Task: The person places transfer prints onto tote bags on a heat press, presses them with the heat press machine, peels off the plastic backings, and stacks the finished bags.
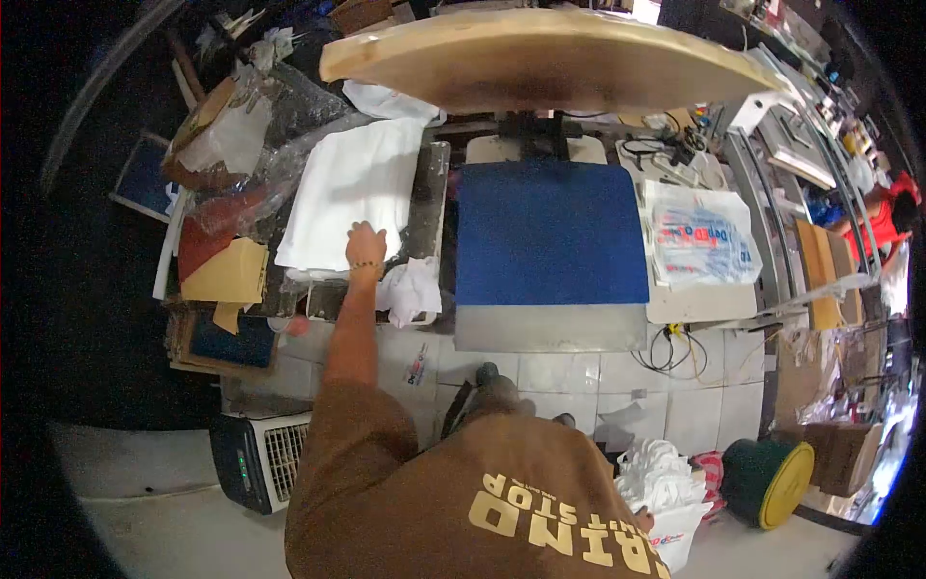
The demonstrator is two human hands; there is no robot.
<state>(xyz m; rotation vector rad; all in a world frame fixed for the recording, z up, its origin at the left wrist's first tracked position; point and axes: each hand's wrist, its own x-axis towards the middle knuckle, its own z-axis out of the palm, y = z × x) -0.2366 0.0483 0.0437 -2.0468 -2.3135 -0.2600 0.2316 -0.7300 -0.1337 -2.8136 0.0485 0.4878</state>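
Note:
My left hand [367,247], with a bracelet at the wrist, rests on the near edge of a stack of plain white sheets [352,188], fingers apart. The sheets look soft, like thin plastic bags or cloth. Beside that hand lies a crumpled white piece [410,289]. At the lower right, only a little of my right hand [643,519] shows past the brown shirt. It is against a white printed bag [678,533], and its fingers are mostly hidden. A blue pad [550,232] lies flat on the platen in front of me.
A large curved wooden board [550,60] overhangs the blue pad. To its right, printed plastic bags [702,236] lie on a pale board. A pile of white bags [656,463] and a green bin [767,482] stand lower right. A person in red [883,217] is at far right.

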